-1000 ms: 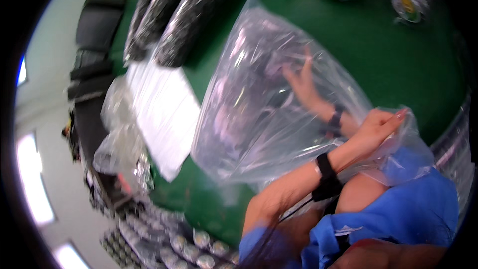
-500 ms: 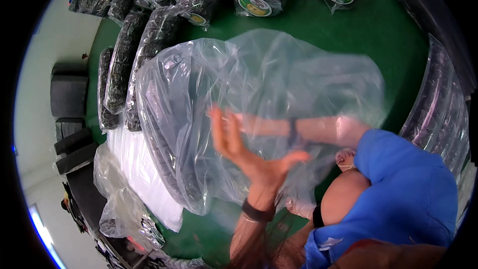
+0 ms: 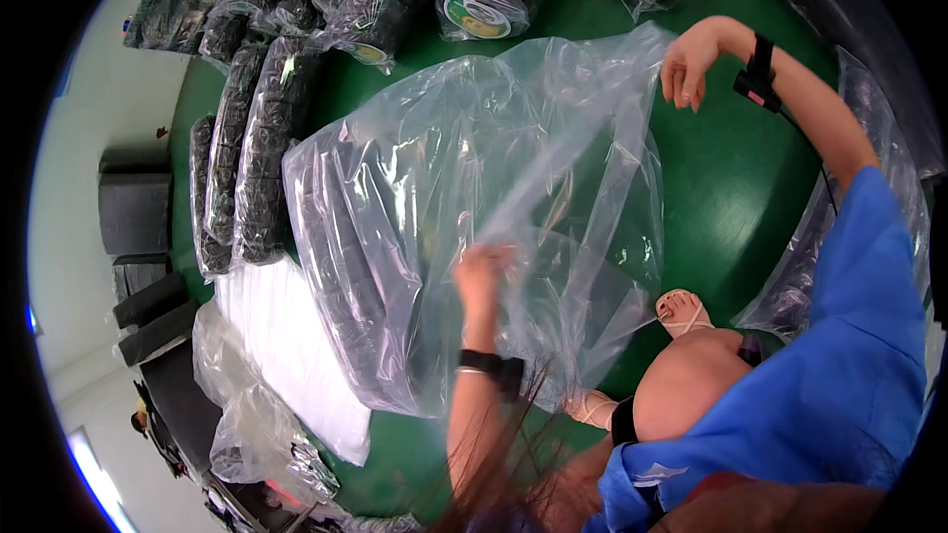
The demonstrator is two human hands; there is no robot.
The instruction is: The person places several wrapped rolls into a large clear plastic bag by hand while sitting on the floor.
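Observation:
A large clear plastic bag (image 3: pixel 444 168) spreads over the middle of the green floor. Inside its left end lies a long dark ribbed bundle (image 3: pixel 341 266), seen through the film. My right hand (image 3: pixel 691 64) is raised at the far right, fingers curled down, pinching a corner of the bag. My left hand (image 3: pixel 484 276), somewhat blurred, is closed on the bag's edge nearer to me. Between the two hands a folded strip of film stretches taut on a slant. Both wrists carry black bands.
Black bundles wrapped in clear film (image 3: pixel 267 148) lie at the left and far side, some with round green-yellow labels. A white sheet (image 3: pixel 286 355) and crumpled clear plastic (image 3: pixel 247 424) lie at the left. Another wrapped dark roll (image 3: pixel 790 286) is at the right. My sandalled foot (image 3: pixel 681 311) stands beside the bag.
My right hand has come out from behind the film and moved far and right, drawing up the bag's corner. My left hand, spread before, has closed on its edge.

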